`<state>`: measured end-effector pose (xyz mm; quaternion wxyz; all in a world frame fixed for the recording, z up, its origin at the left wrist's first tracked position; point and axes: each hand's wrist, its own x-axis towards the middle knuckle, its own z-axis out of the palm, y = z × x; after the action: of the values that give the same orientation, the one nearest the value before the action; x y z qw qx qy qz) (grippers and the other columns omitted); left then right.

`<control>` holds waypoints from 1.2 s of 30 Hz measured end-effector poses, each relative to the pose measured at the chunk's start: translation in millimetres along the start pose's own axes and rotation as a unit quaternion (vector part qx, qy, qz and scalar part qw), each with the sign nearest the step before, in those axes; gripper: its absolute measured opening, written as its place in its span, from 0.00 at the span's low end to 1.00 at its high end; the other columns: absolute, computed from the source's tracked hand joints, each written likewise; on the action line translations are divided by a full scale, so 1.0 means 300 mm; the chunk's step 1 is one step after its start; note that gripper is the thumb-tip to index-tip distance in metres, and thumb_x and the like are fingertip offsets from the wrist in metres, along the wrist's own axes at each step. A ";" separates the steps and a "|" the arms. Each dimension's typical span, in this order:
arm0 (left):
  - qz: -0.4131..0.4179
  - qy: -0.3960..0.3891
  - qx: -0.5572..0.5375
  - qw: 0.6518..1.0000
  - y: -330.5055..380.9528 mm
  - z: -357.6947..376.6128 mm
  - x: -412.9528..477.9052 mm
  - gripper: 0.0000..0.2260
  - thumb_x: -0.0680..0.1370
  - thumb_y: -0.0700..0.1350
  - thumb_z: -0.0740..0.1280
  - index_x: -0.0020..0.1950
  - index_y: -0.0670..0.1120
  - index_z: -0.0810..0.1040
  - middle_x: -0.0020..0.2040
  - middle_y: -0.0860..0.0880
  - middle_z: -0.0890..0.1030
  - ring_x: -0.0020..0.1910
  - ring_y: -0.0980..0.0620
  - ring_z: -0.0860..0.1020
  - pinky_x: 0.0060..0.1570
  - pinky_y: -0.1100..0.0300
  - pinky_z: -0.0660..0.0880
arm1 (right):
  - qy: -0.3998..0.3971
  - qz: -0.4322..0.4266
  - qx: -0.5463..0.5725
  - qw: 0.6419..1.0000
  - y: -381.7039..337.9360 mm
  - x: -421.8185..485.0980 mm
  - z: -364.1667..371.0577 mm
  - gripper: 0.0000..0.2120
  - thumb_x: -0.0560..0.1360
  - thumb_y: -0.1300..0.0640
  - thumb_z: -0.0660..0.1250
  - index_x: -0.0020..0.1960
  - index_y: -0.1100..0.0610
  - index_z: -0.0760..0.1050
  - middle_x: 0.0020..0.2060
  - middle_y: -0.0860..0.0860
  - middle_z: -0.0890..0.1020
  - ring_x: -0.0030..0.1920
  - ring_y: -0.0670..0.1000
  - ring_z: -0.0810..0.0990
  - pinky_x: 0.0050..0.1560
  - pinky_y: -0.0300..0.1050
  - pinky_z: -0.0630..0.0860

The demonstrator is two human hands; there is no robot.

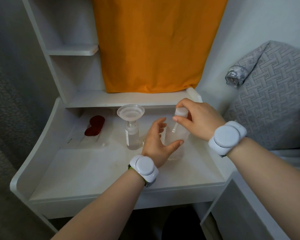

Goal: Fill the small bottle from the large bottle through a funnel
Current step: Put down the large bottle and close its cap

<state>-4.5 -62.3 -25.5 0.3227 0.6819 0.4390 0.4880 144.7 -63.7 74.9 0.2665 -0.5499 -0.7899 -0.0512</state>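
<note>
The step in hand looks to us like getting the top off the large translucent plastic bottle (176,153), which stands on the white tabletop (97,172) just right of the small clear glass bottle (132,135). That small bottle already carries the clear plastic funnel (130,112) in its neck, with liquid showing low in it. Our right hand (197,122) has its grip pinched on the white pump cap (181,112), and the thin dip tube (175,127) hangs below it. We cannot tell whether the tube's end is clear of the neck. Our left hand (156,141) has a wide, relaxed grip, with fingers behind the large bottle and thumb across its front, and it holds nothing firmly that we can see. To do this well, we would close that left grip round the bottle's body first, so that it cannot tip. We would then draw the cap straight up until the tube is clear and let the tube drip over the bottle's mouth, not over the tabletop. The cap is best laid down to the right, well apart from the funnel, since a knock there could topple the small bottle. The dark red flat object (94,125) at the back left is well out of the way.
</note>
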 end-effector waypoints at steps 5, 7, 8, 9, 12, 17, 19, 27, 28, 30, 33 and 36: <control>-0.029 0.012 0.105 0.994 -0.011 0.056 0.045 0.23 0.72 0.50 0.70 0.65 0.52 0.69 0.55 0.53 0.73 0.42 0.59 0.73 0.40 0.71 0.67 | 0.071 0.054 0.075 0.993 0.063 -0.032 0.017 0.20 0.72 0.49 0.68 0.61 0.51 0.68 0.37 0.48 0.74 0.37 0.52 0.75 0.40 0.45 0.72; -0.048 0.015 0.095 0.994 -0.010 0.084 0.067 0.22 0.72 0.50 0.70 0.64 0.51 0.68 0.53 0.52 0.74 0.37 0.60 0.73 0.38 0.68 0.69 | 0.097 0.072 0.086 0.989 0.080 -0.063 0.042 0.16 0.71 0.54 0.69 0.57 0.53 0.69 0.40 0.50 0.75 0.36 0.52 0.75 0.39 0.47 0.73; -0.061 0.016 0.087 0.994 -0.008 0.100 0.081 0.22 0.72 0.50 0.70 0.63 0.51 0.68 0.53 0.52 0.74 0.36 0.60 0.74 0.39 0.65 0.72 | 0.098 0.074 0.081 0.989 0.094 -0.077 0.056 0.14 0.71 0.57 0.69 0.55 0.54 0.70 0.41 0.50 0.75 0.36 0.52 0.76 0.40 0.49 0.75; -0.074 0.014 0.079 0.994 -0.006 0.116 0.095 0.22 0.72 0.50 0.70 0.63 0.51 0.67 0.52 0.52 0.74 0.36 0.59 0.75 0.39 0.63 0.73 | 0.090 0.074 0.078 0.990 0.108 -0.088 0.067 0.13 0.71 0.58 0.69 0.54 0.55 0.72 0.42 0.51 0.75 0.37 0.53 0.76 0.42 0.51 0.76; -0.094 0.007 0.069 0.993 -0.007 0.148 0.141 0.20 0.73 0.49 0.70 0.61 0.50 0.66 0.52 0.51 0.74 0.38 0.59 0.76 0.34 0.65 0.71 | 0.043 0.078 0.079 0.993 0.142 -0.098 0.090 0.18 0.72 0.60 0.67 0.62 0.57 0.73 0.49 0.56 0.77 0.43 0.57 0.79 0.48 0.55 0.76; -0.094 -0.003 0.059 0.994 0.006 0.197 0.215 0.21 0.74 0.44 0.68 0.65 0.47 0.68 0.58 0.46 0.76 0.41 0.55 0.77 0.43 0.61 0.73 | -0.001 0.100 0.062 0.993 0.165 -0.083 0.116 0.27 0.74 0.56 0.66 0.71 0.54 0.63 0.56 0.59 0.77 0.53 0.59 0.78 0.53 0.53 0.75; -0.095 -0.017 0.056 0.994 0.010 0.212 0.237 0.22 0.75 0.42 0.66 0.68 0.46 0.67 0.61 0.46 0.76 0.49 0.52 0.78 0.48 0.60 0.73 | -0.028 0.113 0.058 0.991 0.172 -0.077 0.127 0.28 0.74 0.55 0.65 0.72 0.54 0.60 0.57 0.59 0.77 0.55 0.60 0.77 0.54 0.53 0.75; -0.088 -0.074 0.043 0.992 -0.013 0.230 0.283 0.25 0.77 0.37 0.60 0.74 0.48 0.61 0.70 0.47 0.71 0.66 0.45 0.73 0.60 0.60 0.70 | -0.053 0.124 0.068 0.989 0.202 -0.074 0.140 0.27 0.75 0.53 0.64 0.71 0.58 0.60 0.65 0.58 0.72 0.61 0.58 0.74 0.58 0.49 0.72; -0.088 -0.080 0.045 0.992 -0.017 0.228 0.286 0.26 0.77 0.37 0.60 0.74 0.49 0.61 0.70 0.47 0.70 0.66 0.45 0.72 0.62 0.57 0.70 | -0.054 0.123 0.068 0.989 0.201 -0.073 0.142 0.28 0.75 0.53 0.63 0.72 0.58 0.60 0.66 0.58 0.71 0.62 0.58 0.73 0.59 0.49 0.71; -0.088 -0.089 0.049 0.991 -0.021 0.223 0.287 0.27 0.76 0.38 0.61 0.75 0.49 0.60 0.71 0.47 0.70 0.67 0.45 0.72 0.64 0.53 0.70 | -0.062 0.126 0.069 0.988 0.200 -0.072 0.142 0.29 0.76 0.53 0.63 0.73 0.57 0.58 0.69 0.57 0.68 0.64 0.57 0.72 0.61 0.48 0.70; -0.081 -0.075 0.047 0.993 -0.014 0.212 0.270 0.27 0.77 0.39 0.62 0.74 0.48 0.60 0.70 0.46 0.70 0.66 0.45 0.72 0.63 0.54 0.71 | -0.073 0.132 0.077 0.986 0.193 -0.073 0.135 0.30 0.76 0.52 0.63 0.74 0.57 0.57 0.71 0.57 0.66 0.66 0.57 0.70 0.64 0.50 0.69; -0.061 -0.041 0.046 0.996 0.009 0.181 0.223 0.24 0.77 0.41 0.63 0.72 0.48 0.63 0.68 0.47 0.71 0.61 0.51 0.73 0.56 0.60 0.70 | -0.057 0.127 0.085 0.987 0.180 -0.080 0.119 0.28 0.76 0.52 0.63 0.73 0.56 0.60 0.69 0.55 0.68 0.65 0.57 0.72 0.62 0.52 0.70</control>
<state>57.1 -2.9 -14.8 0.3377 0.6875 0.4884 0.4180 186.1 -49.4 21.5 0.2709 -0.6231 -0.7291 0.0817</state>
